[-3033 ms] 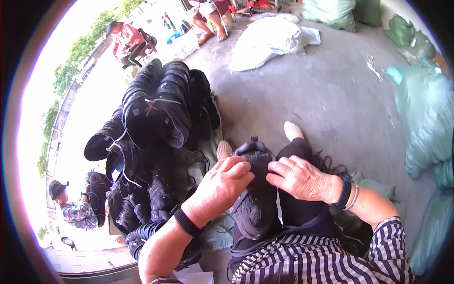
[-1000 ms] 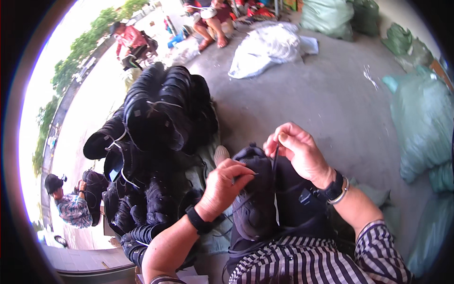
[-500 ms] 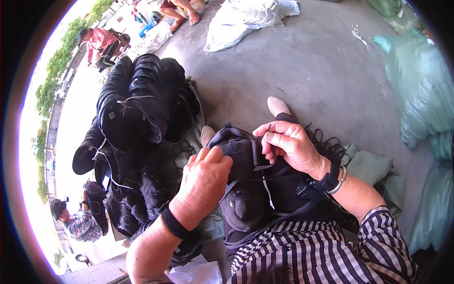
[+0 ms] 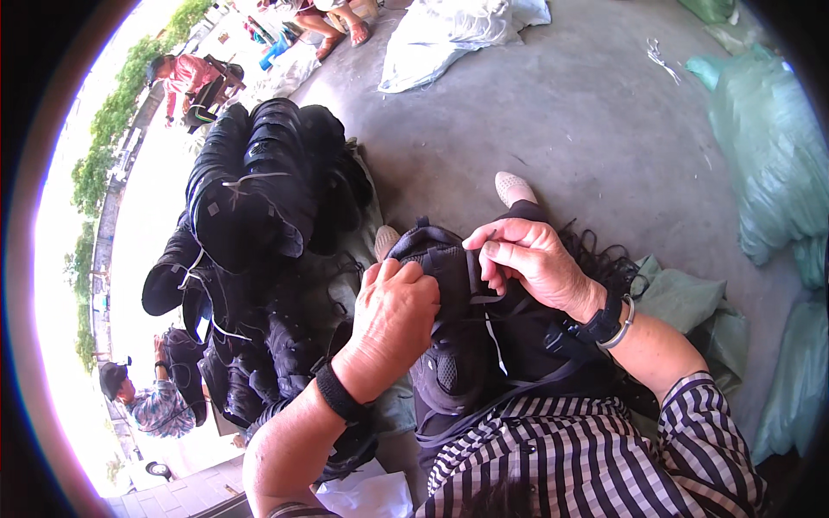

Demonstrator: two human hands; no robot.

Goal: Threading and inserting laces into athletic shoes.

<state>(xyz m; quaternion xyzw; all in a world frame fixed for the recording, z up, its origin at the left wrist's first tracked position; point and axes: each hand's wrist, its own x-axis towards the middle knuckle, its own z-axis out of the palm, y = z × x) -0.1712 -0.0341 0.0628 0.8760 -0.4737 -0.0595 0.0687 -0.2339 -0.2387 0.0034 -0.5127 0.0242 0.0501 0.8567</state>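
A black shoe upper (image 4: 445, 367) with mesh on its toe lies across my lap, its padded collar pointing away from me. My left hand (image 4: 395, 311) is closed at the upper's left edge, its fingertips hidden behind the knuckles. Just right of the collar, my right hand (image 4: 534, 259) pinches a thin dark shoelace (image 4: 492, 235) between thumb and forefinger, its other fingers curled. A narrow white strip (image 4: 495, 341) hangs beside the upper. Loose black laces (image 4: 596, 259) lie beyond my right wrist.
Stacked black shoe uppers (image 4: 246, 190), tied with pale string, stand at my left. Green plastic sacks (image 4: 768, 155) are on the right, with a white sack (image 4: 453, 39) ahead on the concrete floor (image 4: 570, 112). People sit working at the left, one in red (image 4: 188, 78).
My left hand has shifted slightly right and lower along the shoe upper. My right hand keeps its pinch at nearly the same spot. The whole view has tilted a little.
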